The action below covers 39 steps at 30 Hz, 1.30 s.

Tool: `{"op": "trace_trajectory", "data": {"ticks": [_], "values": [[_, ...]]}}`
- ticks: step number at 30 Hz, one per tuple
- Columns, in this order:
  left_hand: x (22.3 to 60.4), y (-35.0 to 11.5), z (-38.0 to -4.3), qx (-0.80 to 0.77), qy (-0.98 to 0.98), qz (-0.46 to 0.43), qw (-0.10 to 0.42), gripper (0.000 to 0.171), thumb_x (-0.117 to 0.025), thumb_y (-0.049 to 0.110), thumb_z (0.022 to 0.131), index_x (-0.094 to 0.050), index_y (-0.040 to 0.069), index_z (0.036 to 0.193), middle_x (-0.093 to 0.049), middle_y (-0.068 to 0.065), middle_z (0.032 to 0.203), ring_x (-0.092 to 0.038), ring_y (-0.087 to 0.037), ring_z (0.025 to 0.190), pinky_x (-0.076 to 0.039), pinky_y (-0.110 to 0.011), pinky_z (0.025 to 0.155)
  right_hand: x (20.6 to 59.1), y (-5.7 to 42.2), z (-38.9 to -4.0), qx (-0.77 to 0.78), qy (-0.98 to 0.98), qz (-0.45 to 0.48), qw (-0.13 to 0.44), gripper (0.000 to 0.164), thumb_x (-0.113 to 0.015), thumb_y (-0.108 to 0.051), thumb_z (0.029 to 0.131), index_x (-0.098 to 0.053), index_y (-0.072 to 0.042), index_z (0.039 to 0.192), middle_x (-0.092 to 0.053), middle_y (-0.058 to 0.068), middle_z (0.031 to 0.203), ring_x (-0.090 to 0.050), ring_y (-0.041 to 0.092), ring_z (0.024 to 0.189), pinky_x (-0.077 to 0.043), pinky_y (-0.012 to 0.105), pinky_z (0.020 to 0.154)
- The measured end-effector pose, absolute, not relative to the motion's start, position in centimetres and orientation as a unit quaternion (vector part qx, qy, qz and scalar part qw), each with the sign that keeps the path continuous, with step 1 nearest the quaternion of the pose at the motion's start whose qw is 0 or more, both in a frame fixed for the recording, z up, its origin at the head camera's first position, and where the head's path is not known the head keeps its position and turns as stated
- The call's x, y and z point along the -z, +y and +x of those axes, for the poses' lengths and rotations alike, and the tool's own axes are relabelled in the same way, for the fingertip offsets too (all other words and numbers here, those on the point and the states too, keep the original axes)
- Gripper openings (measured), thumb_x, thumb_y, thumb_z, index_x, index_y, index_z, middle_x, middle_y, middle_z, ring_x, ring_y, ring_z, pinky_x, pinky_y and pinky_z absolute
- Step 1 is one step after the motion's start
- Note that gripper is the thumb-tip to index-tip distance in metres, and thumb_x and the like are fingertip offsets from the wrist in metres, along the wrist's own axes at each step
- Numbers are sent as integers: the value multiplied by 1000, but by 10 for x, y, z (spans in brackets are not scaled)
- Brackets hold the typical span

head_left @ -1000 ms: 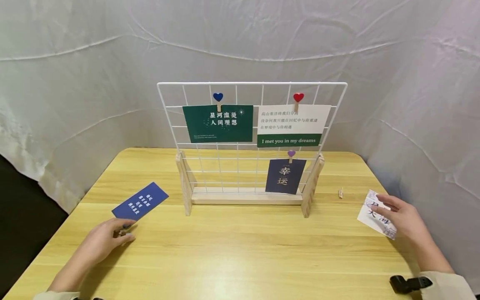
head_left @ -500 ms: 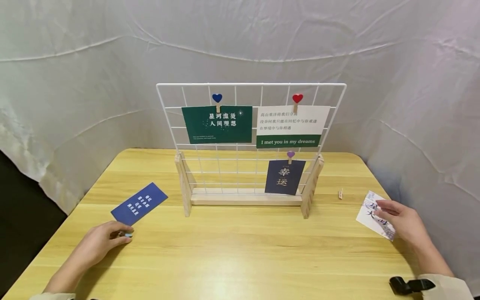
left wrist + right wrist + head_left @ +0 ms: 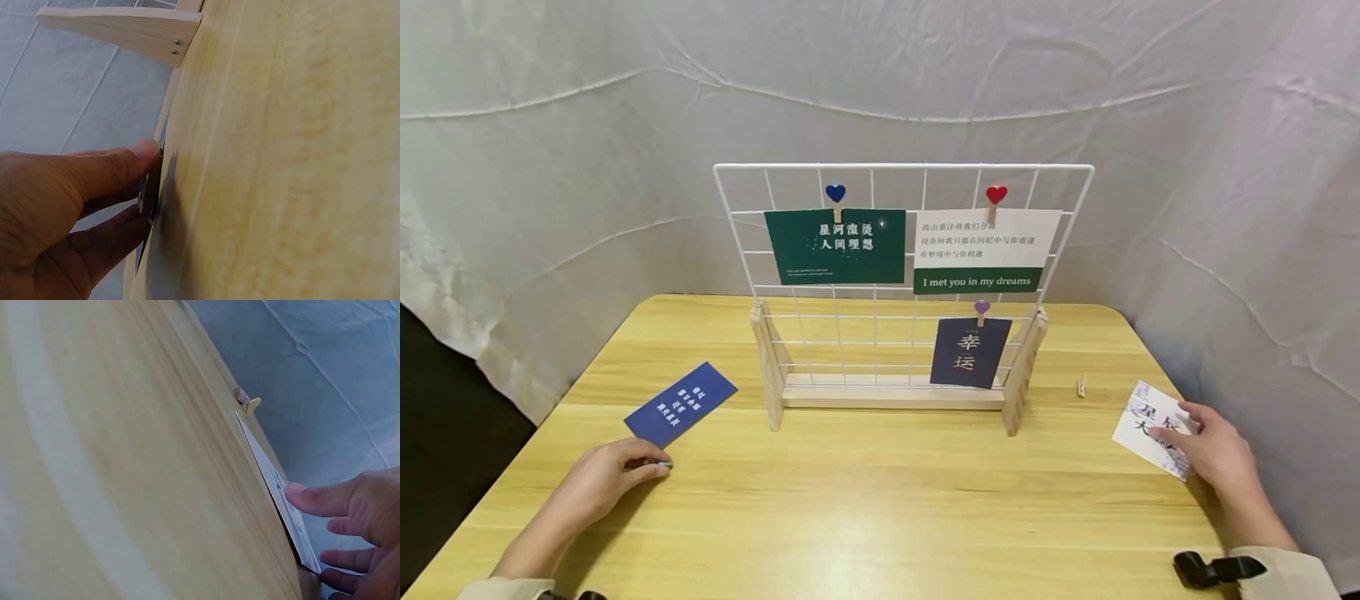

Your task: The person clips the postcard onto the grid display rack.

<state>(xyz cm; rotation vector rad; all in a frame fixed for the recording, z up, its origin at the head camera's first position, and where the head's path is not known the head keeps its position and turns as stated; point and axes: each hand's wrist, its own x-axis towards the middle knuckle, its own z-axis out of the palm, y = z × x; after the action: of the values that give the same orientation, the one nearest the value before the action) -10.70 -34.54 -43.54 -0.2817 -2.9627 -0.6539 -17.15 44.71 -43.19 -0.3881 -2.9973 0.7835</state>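
Pale cloth [image 3: 880,75] backs a wooden table [image 3: 880,508]. The left hand [image 3: 601,479] pinches a small clip [image 3: 147,190], likely light and stiff, near a blue card [image 3: 681,404]. The right hand [image 3: 1217,454] keeps fingers apart, thumb on a white card [image 3: 1138,417], probably thin, best taken by its edge; the index finger has drawn back, baring more lettering.

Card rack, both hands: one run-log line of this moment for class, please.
left hand: pinches clip beside blue card; right hand: thumb on white card; rack: holds three clipped cards; table: loose clip
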Motion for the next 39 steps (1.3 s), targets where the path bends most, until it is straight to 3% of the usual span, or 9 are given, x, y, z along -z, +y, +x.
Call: {"op": "trace_trajectory", "data": {"ticks": [8,16,28,39], "values": [[435,-341,-107,219,-970,-91,45,4,-77,26,85,-74,26,88,-69,11,87,-62,-12,82,-51,-42,75,435,443,-174,-252,-958,-137,-12,98,-63,-55,90,-21,12,147,-25,46,140,-29,64,116,-26,69,91],[436,-340,-107,212,-972,-95,37,6,-77,23,85,-75,24,89,-70,8,88,-63,-15,83,-52,-44,76,435,439,-175,-240,-966,-96,-30,86,-64,-46,92,-27,11,144,-26,46,138,-31,63,118,-31,67,90],[435,-339,-108,180,-972,-136,61,13,-78,11,82,-74,22,87,-70,9,86,-67,-17,83,-54,-42,73,428,445,-180,-247,-964,-69,-62,96,-68,-46,90,-18,16,145,-25,49,135,-40,54,108,-35,62,87],[433,-338,-108,180,-972,-146,45,16,-80,13,80,-72,25,87,-68,13,86,-64,-11,82,-54,-38,72,421,446,-185,-201,-976,-58,-68,108,-71,-57,83,-23,22,139,-29,49,133,-37,61,113,-33,67,90]]}}
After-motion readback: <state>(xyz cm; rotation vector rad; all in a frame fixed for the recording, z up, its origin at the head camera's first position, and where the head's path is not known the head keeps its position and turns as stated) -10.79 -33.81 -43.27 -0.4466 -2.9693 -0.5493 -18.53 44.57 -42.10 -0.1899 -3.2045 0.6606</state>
